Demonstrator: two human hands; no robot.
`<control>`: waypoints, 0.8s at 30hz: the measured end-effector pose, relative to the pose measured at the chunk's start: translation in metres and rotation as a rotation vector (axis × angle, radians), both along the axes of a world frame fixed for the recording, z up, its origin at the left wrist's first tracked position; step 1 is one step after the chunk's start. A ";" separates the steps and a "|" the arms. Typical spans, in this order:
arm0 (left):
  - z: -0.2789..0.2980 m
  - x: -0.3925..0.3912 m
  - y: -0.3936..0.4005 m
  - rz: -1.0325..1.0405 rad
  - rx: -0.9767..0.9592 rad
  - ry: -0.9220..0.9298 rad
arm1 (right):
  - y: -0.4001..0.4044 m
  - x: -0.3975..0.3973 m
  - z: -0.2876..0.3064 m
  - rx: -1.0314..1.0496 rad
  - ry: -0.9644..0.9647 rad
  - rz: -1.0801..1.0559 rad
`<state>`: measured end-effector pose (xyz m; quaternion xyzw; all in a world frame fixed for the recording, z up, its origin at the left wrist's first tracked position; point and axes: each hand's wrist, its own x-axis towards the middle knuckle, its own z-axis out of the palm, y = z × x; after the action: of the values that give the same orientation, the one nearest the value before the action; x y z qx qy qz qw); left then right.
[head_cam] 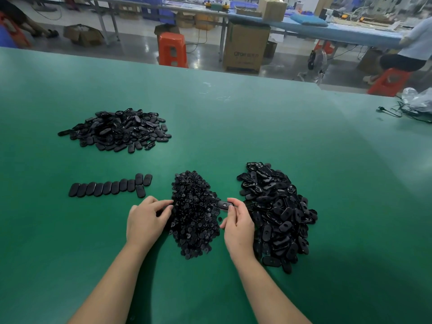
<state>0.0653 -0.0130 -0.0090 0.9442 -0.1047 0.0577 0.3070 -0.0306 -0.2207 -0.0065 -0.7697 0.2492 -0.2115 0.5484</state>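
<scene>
On the green table (233, 127), a heap of small round black parts (194, 213) lies between my hands. My left hand (146, 220) reaches into the heap's left edge with curled fingers; whether it holds a piece is hidden. My right hand (237, 222) pinches one black oval shell (224, 204) just right of the heap. To the right sits a large pile of black oval shells (278, 213). A neat row of oval shells (109, 188) lies to the left, with a second oval pile (117, 130) farther back.
Cables and a clear plastic bag (416, 102) lie at the table's far right edge. Beyond the table stand an orange stool (172, 50), a cardboard box (245, 47), a floor fan (316, 61) and a seated person (413, 50) at a blue bench.
</scene>
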 end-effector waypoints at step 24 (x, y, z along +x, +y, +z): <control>0.015 -0.001 0.003 -0.017 -0.196 0.096 | 0.003 0.000 0.005 -0.060 0.048 -0.001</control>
<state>0.0648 -0.0096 0.0064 0.9103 -0.0919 0.0197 0.4031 -0.0307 -0.2180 -0.0013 -0.7905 0.2563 -0.2008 0.5188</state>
